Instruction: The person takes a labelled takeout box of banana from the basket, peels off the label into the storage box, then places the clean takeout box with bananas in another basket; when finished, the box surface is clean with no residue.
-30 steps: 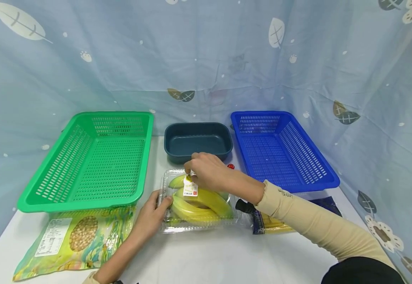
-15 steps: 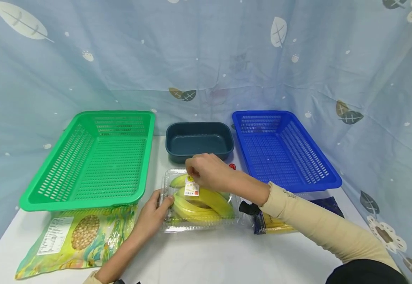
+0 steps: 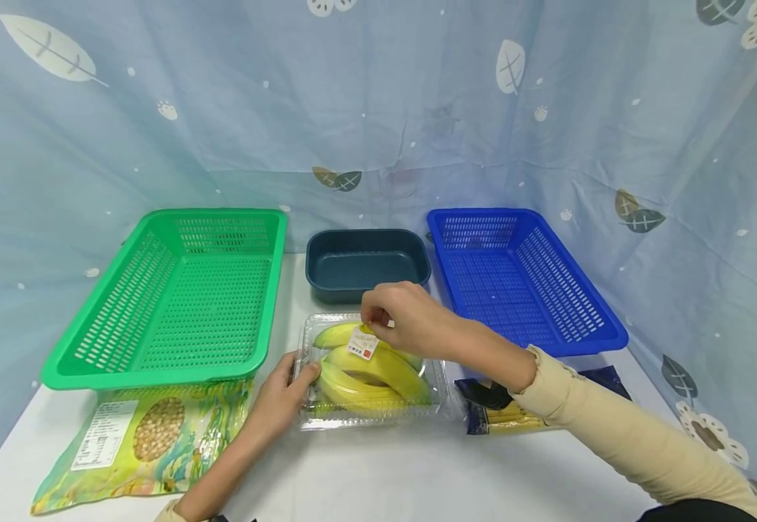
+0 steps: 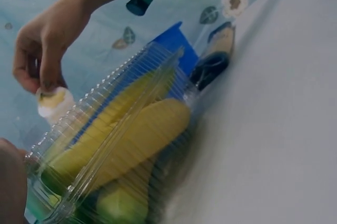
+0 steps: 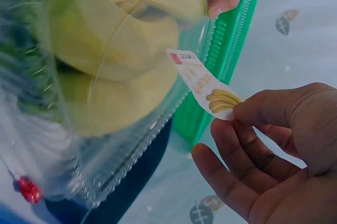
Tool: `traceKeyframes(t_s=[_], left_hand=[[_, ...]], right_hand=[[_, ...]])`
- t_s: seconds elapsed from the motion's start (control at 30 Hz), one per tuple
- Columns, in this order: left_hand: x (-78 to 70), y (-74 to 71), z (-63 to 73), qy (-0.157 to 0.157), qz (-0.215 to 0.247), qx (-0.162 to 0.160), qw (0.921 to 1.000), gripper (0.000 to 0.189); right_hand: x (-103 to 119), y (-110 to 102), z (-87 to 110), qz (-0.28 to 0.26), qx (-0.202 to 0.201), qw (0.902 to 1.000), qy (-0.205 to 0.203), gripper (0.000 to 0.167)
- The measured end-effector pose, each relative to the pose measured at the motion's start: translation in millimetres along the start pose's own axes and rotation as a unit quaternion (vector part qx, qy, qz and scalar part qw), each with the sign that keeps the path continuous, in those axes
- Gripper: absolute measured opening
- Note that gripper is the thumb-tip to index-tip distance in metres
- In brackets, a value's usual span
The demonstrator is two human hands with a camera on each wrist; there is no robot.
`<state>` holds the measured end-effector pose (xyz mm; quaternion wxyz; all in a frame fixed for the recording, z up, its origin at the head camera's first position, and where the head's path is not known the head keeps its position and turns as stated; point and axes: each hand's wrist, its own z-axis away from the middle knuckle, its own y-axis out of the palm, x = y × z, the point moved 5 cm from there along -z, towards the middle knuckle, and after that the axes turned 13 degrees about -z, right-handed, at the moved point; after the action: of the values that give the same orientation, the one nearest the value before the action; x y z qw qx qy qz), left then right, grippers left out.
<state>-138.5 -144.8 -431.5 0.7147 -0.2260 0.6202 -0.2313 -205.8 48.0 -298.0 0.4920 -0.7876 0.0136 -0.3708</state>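
Note:
A clear plastic clamshell box (image 3: 378, 420) of bananas (image 3: 368, 366) rests on the white table in front of me. My left hand (image 3: 279, 395) grips its left side, thumb over the rim. Above the lid, my right hand (image 3: 411, 315) pinches one end of a white label (image 3: 362, 344). In the right wrist view this label (image 5: 197, 79) carries a banana picture, and it is held between thumb and forefinger. Its far end reaches toward the lid; I cannot tell whether it still sticks there. The left wrist view shows the box (image 4: 121, 113) from its side.
A green basket (image 3: 156, 380) stands at the left, a dark teal tub (image 3: 365, 296) behind the box, a blue basket (image 3: 590, 344) at the right. A bag of round kernels (image 3: 156, 435) lies front left. Under my right forearm lies a yellow and navy packet (image 3: 512, 419).
My right hand has moved to the right, drawing the pinched end of the label with it. The label now slants. My left hand has kept its hold on the box.

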Motion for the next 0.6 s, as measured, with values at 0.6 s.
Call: traceKeyframes(t_s=[0.6], left_hand=[[-52.0, -34.1, 65.1, 0.054, -0.066, 0.015, 0.9962, 0.077]], right_hand=[[29.8, -47.2, 66.7, 0.012, -0.07, 0.9974, -0.017, 0.02]])
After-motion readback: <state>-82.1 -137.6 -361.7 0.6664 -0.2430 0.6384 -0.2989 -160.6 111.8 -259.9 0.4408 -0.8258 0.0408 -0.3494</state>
